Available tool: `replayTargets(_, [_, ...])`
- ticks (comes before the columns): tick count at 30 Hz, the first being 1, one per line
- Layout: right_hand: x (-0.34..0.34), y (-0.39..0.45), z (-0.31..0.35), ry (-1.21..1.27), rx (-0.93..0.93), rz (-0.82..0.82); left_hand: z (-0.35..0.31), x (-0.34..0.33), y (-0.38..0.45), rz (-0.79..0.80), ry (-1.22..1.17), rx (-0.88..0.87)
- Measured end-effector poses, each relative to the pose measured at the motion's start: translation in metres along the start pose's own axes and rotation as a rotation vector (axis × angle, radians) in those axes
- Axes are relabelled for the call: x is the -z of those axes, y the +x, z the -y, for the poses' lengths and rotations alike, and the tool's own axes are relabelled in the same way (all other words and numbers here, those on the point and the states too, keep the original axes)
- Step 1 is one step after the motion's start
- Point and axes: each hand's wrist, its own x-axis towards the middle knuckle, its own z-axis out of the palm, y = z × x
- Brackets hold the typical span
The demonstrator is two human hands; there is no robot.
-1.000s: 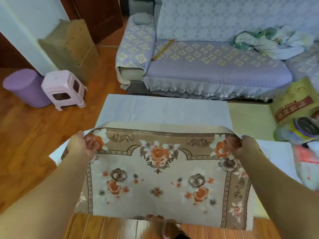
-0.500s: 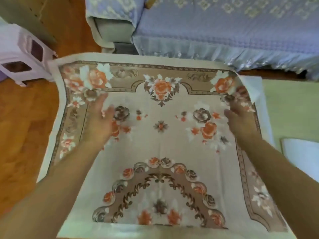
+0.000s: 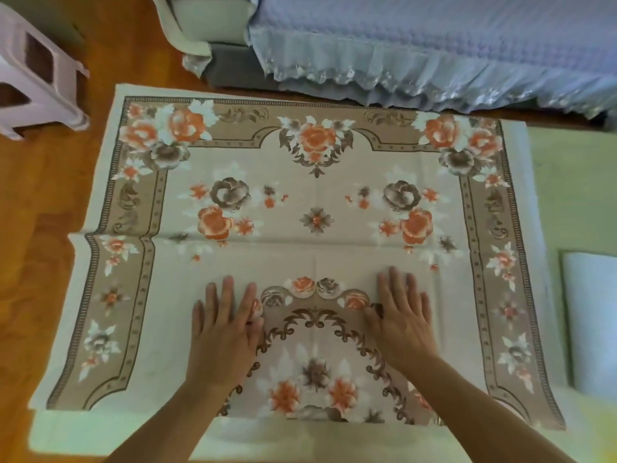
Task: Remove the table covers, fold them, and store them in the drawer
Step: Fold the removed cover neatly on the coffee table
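Head view — hands (image 3: pixel 310 329) flat on cover (image 3: pixel 314 202).

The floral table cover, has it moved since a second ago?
Yes. The floral table cover, then held up, now lies flat; its far edge sits nearer the sofa.

The flowered cloth (image 3: pixel 317 208) lies flat and open to reach across the middle, hemmed by a sofa (image 3: pixel 417 45) along the top and a stool (image 3: pixel 36 71) upper left.
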Motion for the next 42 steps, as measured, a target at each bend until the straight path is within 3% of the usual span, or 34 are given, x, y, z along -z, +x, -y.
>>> replayTargets(15, [0.059, 0.085, -0.012, -0.039, -0.003, -0.021, -0.028, 0.071, 0.104, 0.016, -0.029, 0.043])
replayTargets(26, [0.035, 0.053, -0.026, -0.132, 0.050, 0.012, -0.020, 0.000, -0.012, 0.007, -0.069, 0.144])
replayTargets(28, [0.042, 0.057, -0.022, -0.128, 0.071, -0.097, -0.018, -0.001, -0.004, -0.019, -0.066, 0.140])
replayTargets(32, [0.076, 0.084, -0.005, -0.006, 0.215, -0.531, -0.027, 0.007, 0.022, -0.055, -0.078, 0.166])
replayTargets(33, [0.087, 0.098, 0.001, 0.016, 0.228, -0.548, -0.029, 0.007, 0.024, -0.047, -0.067, 0.175])
replayTargets(34, [0.098, 0.112, 0.008, 0.046, 0.227, -0.495, -0.029, 0.006, 0.024, -0.044, -0.054, 0.179])
replayTargets(36, [0.112, 0.139, 0.019, 0.053, 0.202, -0.215, -0.028, 0.005, 0.021, -0.049, -0.037, 0.182])
replayTargets(38, [0.112, 0.156, 0.020, -0.080, 0.204, -0.011, -0.026, 0.005, 0.018, -0.047, -0.033, 0.189])
replayTargets(42, [0.116, 0.172, 0.016, -0.120, 0.139, 0.054, -0.029, 0.012, 0.023, -0.047, -0.053, 0.196])
